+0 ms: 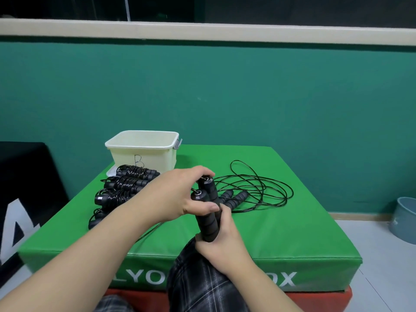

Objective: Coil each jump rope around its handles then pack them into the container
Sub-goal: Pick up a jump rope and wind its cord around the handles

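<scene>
Two black foam jump-rope handles (208, 212) stand side by side over the green box's near edge. My right hand (221, 242) grips their lower ends. My left hand (180, 195) holds their tops, thumb across the front, near the metal eyelets. A thin black cord trails from under my left hand toward me. Several coiled jump ropes (126, 184) lie in a row at the left. An uncoiled rope (254, 188) with two handles lies loose behind my hands. The cream container (144, 152), marked "B", stands at the back left; its inside is hidden.
The green padded plyo box (281, 233) is the work surface, stacked on a red one. A black padded block (20, 188) stands at the left. A grey-blue bucket (405, 217) sits on the floor at the right. My plaid-clad knee (202, 284) is under my right hand.
</scene>
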A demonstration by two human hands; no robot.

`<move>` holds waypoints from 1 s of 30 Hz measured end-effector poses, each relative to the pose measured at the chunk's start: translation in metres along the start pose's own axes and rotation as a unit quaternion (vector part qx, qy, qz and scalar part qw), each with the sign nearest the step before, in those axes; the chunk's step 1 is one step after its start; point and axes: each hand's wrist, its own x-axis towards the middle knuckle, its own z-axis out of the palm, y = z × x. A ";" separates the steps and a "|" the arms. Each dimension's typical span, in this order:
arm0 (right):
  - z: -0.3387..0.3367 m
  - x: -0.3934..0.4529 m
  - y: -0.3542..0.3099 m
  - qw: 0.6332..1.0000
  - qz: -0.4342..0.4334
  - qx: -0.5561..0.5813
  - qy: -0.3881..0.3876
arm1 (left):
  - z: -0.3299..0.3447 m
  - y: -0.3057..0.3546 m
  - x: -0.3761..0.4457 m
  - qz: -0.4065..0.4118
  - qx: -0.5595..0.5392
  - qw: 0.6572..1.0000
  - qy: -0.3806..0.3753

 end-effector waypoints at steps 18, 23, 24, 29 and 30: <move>-0.004 -0.001 -0.002 0.999 0.017 0.023 0.014 | -0.061 -0.044 0.008 -0.068 -0.052 0.993 0.075; -0.007 -0.002 0.001 0.998 0.030 0.041 0.027 | -0.031 -0.057 0.003 -0.066 -0.086 0.989 0.100; -0.007 -0.002 0.001 0.998 0.029 0.043 0.029 | -0.026 -0.060 0.001 -0.071 -0.105 0.987 0.097; -0.006 -0.002 0.002 0.999 0.014 0.038 0.035 | -0.009 -0.073 -0.008 -0.062 -0.172 0.980 0.075; -0.005 -0.002 0.003 0.999 0.010 0.033 0.037 | -0.008 -0.073 -0.009 -0.061 -0.172 0.981 0.069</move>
